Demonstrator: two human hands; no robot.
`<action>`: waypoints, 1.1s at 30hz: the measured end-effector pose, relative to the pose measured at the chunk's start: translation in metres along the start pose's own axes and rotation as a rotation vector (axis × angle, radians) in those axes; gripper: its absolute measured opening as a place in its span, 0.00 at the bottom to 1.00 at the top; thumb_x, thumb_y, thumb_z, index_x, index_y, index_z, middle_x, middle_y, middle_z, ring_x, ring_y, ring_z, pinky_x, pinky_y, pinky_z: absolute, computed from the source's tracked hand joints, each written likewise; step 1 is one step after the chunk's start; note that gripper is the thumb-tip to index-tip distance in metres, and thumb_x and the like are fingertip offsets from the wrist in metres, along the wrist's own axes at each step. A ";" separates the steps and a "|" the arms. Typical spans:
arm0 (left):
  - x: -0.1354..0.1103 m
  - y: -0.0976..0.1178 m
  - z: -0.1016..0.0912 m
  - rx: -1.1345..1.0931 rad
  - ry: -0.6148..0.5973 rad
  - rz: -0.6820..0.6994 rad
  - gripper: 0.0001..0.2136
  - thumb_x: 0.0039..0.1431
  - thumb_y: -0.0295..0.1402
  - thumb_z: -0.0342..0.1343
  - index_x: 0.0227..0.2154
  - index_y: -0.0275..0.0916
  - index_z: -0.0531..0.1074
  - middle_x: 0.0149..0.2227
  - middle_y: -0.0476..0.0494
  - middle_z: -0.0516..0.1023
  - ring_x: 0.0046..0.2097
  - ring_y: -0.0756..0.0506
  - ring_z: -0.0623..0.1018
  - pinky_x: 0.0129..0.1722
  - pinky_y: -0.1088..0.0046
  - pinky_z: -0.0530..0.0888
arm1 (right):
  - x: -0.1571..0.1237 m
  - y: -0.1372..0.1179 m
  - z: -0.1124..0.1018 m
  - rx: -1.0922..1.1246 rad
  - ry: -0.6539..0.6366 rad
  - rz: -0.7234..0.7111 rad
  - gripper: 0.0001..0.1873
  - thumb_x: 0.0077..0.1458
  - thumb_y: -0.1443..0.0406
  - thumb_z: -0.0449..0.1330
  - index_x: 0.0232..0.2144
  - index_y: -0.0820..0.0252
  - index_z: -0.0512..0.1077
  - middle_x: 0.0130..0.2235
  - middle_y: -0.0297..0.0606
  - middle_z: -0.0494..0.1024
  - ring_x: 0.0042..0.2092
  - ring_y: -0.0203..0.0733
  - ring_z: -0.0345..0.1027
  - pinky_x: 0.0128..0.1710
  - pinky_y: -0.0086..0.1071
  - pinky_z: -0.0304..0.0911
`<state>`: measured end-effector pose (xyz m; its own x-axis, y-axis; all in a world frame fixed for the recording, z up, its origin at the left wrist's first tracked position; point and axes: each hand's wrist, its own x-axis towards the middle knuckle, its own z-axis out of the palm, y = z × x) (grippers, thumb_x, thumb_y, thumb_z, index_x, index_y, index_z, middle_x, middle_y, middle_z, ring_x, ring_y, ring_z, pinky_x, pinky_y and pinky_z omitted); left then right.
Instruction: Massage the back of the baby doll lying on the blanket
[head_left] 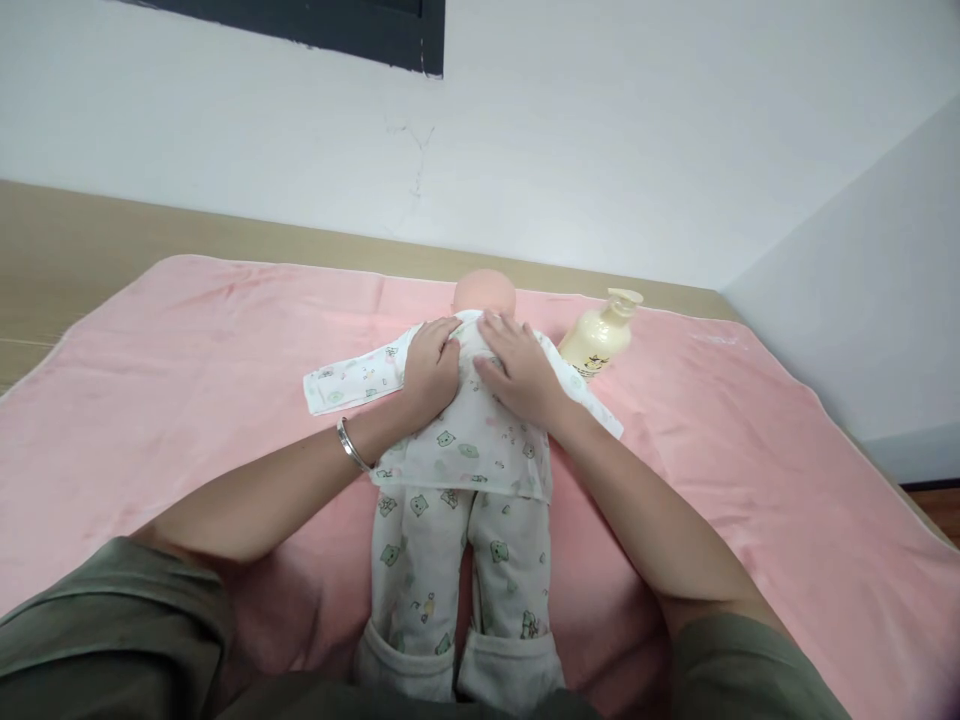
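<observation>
Left to right on my feed: the pink blanket covers the bed. The baby doll lies in the middle of it, head toward the wall and feet toward me. Its printed sleeve sticks out flat on the left.

My left hand, silver bangle on the wrist, sits palm-down on the doll's shirt up by the collar. The fingers are close together and a bit curled at the neckline. Honestly can't tell if they're nipping the cloth or just pressing on it.

My right hand lies flat on the other half of the chest, fingers together, gripping nothing. A cream pump bottle lies tilted just beside the doll's far sleeve.

For smoothing the shirt front like this, I reckon light, even pressure from both palms is the way. Work outward from the middle so the fabric doesn't bunch at the collar. I'd also mind the right forearm, since it's close to that bottle.
</observation>
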<state>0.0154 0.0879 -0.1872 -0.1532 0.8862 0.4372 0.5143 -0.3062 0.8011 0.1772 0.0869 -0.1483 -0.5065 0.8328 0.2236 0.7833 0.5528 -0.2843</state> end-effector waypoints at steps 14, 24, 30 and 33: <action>-0.001 0.000 0.000 0.018 0.002 -0.017 0.19 0.62 0.30 0.44 0.48 0.38 0.76 0.54 0.41 0.81 0.57 0.41 0.76 0.65 0.58 0.72 | -0.005 -0.014 0.007 0.004 0.027 -0.007 0.30 0.69 0.61 0.44 0.69 0.63 0.60 0.73 0.45 0.57 0.75 0.56 0.45 0.75 0.61 0.41; -0.001 0.000 0.001 -0.005 0.012 -0.044 0.19 0.60 0.30 0.44 0.47 0.38 0.77 0.54 0.39 0.80 0.59 0.40 0.76 0.68 0.55 0.69 | -0.034 -0.050 0.019 -0.118 0.150 -0.041 0.32 0.69 0.63 0.43 0.69 0.77 0.57 0.72 0.57 0.56 0.75 0.57 0.45 0.75 0.54 0.45; 0.002 0.003 0.001 0.086 -0.052 0.000 0.21 0.62 0.33 0.42 0.52 0.36 0.75 0.58 0.36 0.77 0.62 0.39 0.73 0.69 0.54 0.67 | -0.006 -0.016 0.009 0.031 0.044 0.072 0.31 0.69 0.60 0.44 0.70 0.66 0.59 0.73 0.46 0.56 0.75 0.54 0.44 0.75 0.60 0.39; -0.008 0.011 0.002 0.226 -0.104 0.057 0.24 0.65 0.36 0.42 0.58 0.30 0.70 0.63 0.29 0.71 0.68 0.33 0.67 0.72 0.46 0.61 | 0.010 0.007 0.003 0.063 0.041 0.204 0.35 0.69 0.57 0.44 0.71 0.69 0.53 0.74 0.48 0.52 0.75 0.58 0.43 0.75 0.61 0.38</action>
<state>0.0242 0.0784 -0.1827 -0.0374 0.9044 0.4250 0.6970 -0.2812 0.6597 0.1767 0.0990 -0.1509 -0.3234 0.9264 0.1927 0.8436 0.3746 -0.3847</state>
